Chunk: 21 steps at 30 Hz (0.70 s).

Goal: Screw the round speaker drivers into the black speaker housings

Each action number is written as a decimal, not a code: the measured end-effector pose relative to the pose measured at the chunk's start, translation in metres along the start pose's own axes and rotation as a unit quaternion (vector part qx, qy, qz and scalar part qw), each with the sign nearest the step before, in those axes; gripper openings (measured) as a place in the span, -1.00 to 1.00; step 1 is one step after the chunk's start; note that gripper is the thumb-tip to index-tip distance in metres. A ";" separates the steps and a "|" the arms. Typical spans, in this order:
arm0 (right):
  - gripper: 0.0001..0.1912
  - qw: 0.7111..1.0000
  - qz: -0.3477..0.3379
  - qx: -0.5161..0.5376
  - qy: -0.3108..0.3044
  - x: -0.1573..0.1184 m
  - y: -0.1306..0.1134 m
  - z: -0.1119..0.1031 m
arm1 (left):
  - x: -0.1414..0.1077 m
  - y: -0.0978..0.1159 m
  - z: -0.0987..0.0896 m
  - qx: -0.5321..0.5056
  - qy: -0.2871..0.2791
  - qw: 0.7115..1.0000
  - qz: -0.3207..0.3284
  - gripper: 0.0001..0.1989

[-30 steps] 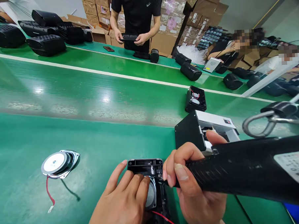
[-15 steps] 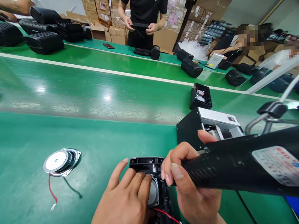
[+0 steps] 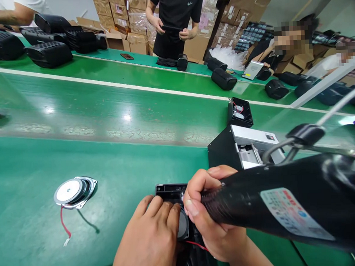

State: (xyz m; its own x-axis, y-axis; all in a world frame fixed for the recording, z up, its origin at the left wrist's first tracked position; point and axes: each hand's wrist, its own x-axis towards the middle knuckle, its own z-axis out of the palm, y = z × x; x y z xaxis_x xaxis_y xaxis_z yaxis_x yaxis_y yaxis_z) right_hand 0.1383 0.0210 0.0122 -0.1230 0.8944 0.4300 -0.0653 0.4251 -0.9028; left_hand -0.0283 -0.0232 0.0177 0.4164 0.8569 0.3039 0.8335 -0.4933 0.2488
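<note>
My right hand is wrapped round the front end of a black electric screwdriver with a label on its body. Its tip is hidden behind my fingers, over a black speaker housing. Beside it, my left hand lies over the housing, its fingers bent and closed against a round speaker seated inside. A red wire runs out from under that speaker towards my right wrist. To the left, a loose speaker rests magnet-up on the green mat, its red lead ending in a white plug.
Behind my right hand stands a black and silver screw feeder. Beyond it, an open housing with two speakers sits on the green conveyor. A hanging metal hook holds the screwdriver. Across the line, a person in black holds a dark part.
My right hand and the screwdriver have shifted left and lower over the housing, covering more of it. My left hand stays on the speaker, with its index finger drawn in closer.
</note>
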 end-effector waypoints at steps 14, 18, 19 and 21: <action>-0.44 0.996 -0.064 0.060 -0.004 0.015 0.004 0.014 | -0.004 -0.007 -0.001 -0.051 -0.153 0.984 -0.071 -0.53; -0.58 0.992 -0.107 0.065 0.026 0.016 -0.007 0.012 | -0.015 -0.026 0.015 -0.101 -0.122 0.984 -0.083 -0.48; -0.55 0.988 -0.118 0.085 0.046 0.016 -0.015 0.007 | -0.018 -0.031 0.019 -0.105 -0.106 0.986 -0.076 -0.48; -0.40 0.974 -0.147 0.130 0.112 0.014 -0.037 -0.009 | -0.023 -0.038 0.024 -0.098 -0.076 0.990 -0.064 -0.51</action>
State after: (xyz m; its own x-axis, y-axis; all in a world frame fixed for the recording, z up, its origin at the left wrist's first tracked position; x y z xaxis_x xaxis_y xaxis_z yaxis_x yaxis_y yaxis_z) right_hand 0.1476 0.0193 0.0512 0.1557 0.7596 0.6315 -0.3169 0.6439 -0.6964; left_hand -0.0607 -0.0208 -0.0212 0.3745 0.9192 0.1214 0.8025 -0.3869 0.4543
